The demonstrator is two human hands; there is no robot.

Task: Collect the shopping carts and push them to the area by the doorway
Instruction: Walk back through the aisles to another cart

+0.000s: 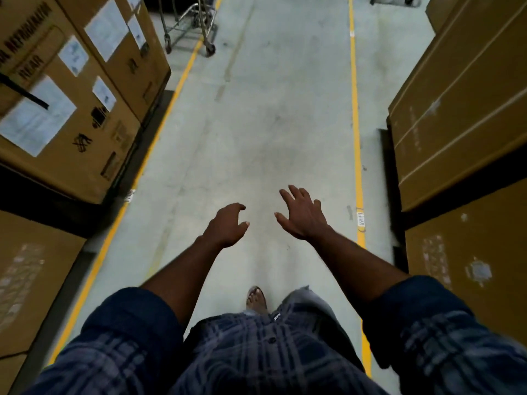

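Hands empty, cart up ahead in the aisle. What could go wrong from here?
1. The shopping cart straddles the left yellow line beside the stacked cardboard boxes; turning it out may scrape them.
2. The open sandal leaves toes bare, so a cart wheel might roll onto them.

A grey concrete floor [271, 124] carries two yellow lines [355, 109]. Left of it stand labelled cardboard boxes [71, 115]. Right of it stand plain cardboard boxes [462, 109].
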